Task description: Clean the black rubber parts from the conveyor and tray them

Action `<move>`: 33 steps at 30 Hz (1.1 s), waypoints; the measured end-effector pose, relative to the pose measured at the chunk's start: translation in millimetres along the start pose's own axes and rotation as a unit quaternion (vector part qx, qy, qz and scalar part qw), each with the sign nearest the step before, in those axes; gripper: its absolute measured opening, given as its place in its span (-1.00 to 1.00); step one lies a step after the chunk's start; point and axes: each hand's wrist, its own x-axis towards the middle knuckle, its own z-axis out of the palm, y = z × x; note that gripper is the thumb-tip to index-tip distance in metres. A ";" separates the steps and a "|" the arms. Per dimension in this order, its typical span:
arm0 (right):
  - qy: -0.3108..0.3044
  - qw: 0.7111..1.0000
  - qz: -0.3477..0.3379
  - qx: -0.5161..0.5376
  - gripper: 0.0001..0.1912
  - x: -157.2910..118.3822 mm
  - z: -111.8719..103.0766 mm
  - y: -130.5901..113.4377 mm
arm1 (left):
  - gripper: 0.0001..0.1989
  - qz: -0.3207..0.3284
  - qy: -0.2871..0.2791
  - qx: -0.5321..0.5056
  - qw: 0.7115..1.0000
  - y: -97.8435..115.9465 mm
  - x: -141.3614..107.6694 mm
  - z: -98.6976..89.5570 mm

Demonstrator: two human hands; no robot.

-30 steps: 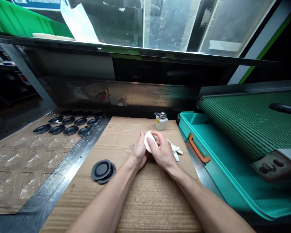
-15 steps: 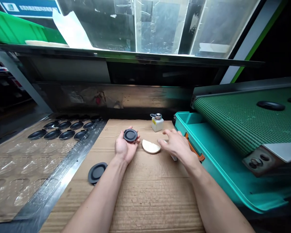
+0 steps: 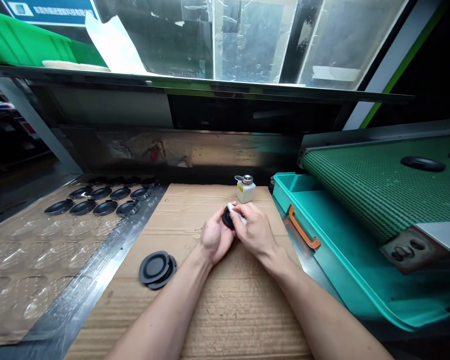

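My left hand (image 3: 215, 236) cups a black round rubber disc (image 3: 228, 218), which is partly hidden by my fingers. My right hand (image 3: 255, 232) pinches a white cloth (image 3: 233, 208) and presses it against the top of that disc. Most of the cloth is hidden inside my right hand. Both hands are held together just above the brown cardboard sheet (image 3: 228, 305). Left of them, two overlapping black discs (image 3: 155, 269) lie on the cardboard. A small white dispensing bottle (image 3: 245, 191) with a metal pump top stands just beyond my hands.
To the left, a clear blister tray (image 3: 52, 240) holds several rows of black discs. To the right are a teal bin (image 3: 322, 235) with an orange handle and a green conveyor belt (image 3: 371, 190) carrying black discs. A dark metal panel lies behind the cardboard.
The white cloth has gone from the cardboard into my right hand. My hands have come together over the disc, and my left hand has turned from palm-up to cupping it.
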 end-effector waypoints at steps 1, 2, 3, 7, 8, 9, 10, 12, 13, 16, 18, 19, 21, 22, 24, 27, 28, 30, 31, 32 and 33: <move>-0.015 1.000 -0.013 -0.007 -0.81 -2.1 3.8 -0.9 | -0.73 -0.003 -0.001 0.004 1.000 -2.2 -0.7 0.8; -0.039 0.999 -0.026 -0.013 -0.83 -3.7 6.5 -0.4 | -0.73 -0.005 0.006 0.009 1.000 -3.3 -1.2 1.2; -0.058 0.998 -0.032 -0.020 -0.83 -4.7 8.0 0.9 | -0.72 -0.007 0.015 0.012 1.000 -3.4 -1.6 1.2; -0.037 0.998 -0.004 -0.059 -0.84 -5.5 9.3 5.1 | -0.71 -0.006 0.003 0.013 1.000 -3.1 -1.6 -0.2; -0.039 0.998 -0.008 -0.055 -0.86 -5.6 9.8 4.9 | -0.71 -0.006 0.005 0.016 1.000 -3.4 -1.5 -0.4; -0.053 0.997 -0.021 -0.044 -0.87 -5.7 10.4 4.5 | -0.72 -0.008 0.010 0.019 1.000 -3.6 -1.3 -0.6; -0.074 0.996 -0.034 -0.035 -0.89 -5.7 10.8 4.5 | -0.73 -0.009 0.020 0.021 1.000 -3.1 -1.0 -0.8; -0.105 0.993 -0.033 -0.046 -0.89 -4.5 9.5 7.7 | -0.74 -0.006 0.036 0.026 0.999 0.5 0.0 -1.5; -0.110 0.992 -0.018 -0.065 -0.88 -3.3 7.4 11.1 | -0.74 0.003 0.043 0.026 0.999 3.6 0.7 -2.2; -0.115 0.979 0.067 -0.151 -0.84 1.6 -4.2 25.4 | -0.72 0.038 0.072 0.017 0.997 15.3 3.3 -5.7; -0.102 0.962 0.117 -0.225 -0.81 3.5 -12.0 31.7 | -0.71 0.045 0.083 0.000 0.996 21.7 4.8 -8.9; -0.091 0.955 0.119 -0.257 -0.81 3.5 -14.5 32.5 | -0.71 0.045 0.085 -0.010 0.995 24.1 5.2 -10.4; -0.081 0.954 0.060 -0.281 -0.82 1.5 -16.0 30.0 | -0.70 0.047 0.090 -0.027 0.994 27.5 5.6 -12.9; -0.095 0.958 0.013 -0.271 -0.80 -0.3 -15.1 27.4 | -0.70 0.048 0.093 -0.034 0.994 28.7 5.7 -13.8; -0.160 0.959 -0.054 -0.229 -0.79 -4.3 -11.5 22.3 | -0.70 0.049 0.102 -0.044 0.993 30.4 6.0 -14.9; -0.207 0.962 -0.052 -0.169 -0.83 -8.1 -4.2 16.7 | -0.71 0.059 0.117 -0.052 0.990 30.3 7.5 -15.7; -0.179 0.973 -0.036 -0.145 -0.81 -8.6 -1.5 14.8 | -0.71 0.065 0.120 -0.054 0.989 28.9 8.1 -15.7; -0.085 0.992 -0.012 -0.087 -0.73 -9.0 4.6 9.9 | -0.72 0.074 0.119 -0.054 0.989 23.9 8.8 -15.1; -0.050 0.997 -0.011 -0.062 -0.69 -9.1 7.9 7.2 | -0.72 0.068 0.112 -0.051 0.990 20.7 8.7 -14.4; -0.032 0.998 -0.017 -0.043 -0.67 -9.1 11.1 4.7 | -0.71 0.052 0.101 -0.046 0.992 17.2 8.2 -13.6; -0.035 0.998 -0.030 -0.034 -0.67 -8.9 13.8 3.0 | -0.71 0.032 0.085 -0.040 0.995 13.8 7.5 -12.7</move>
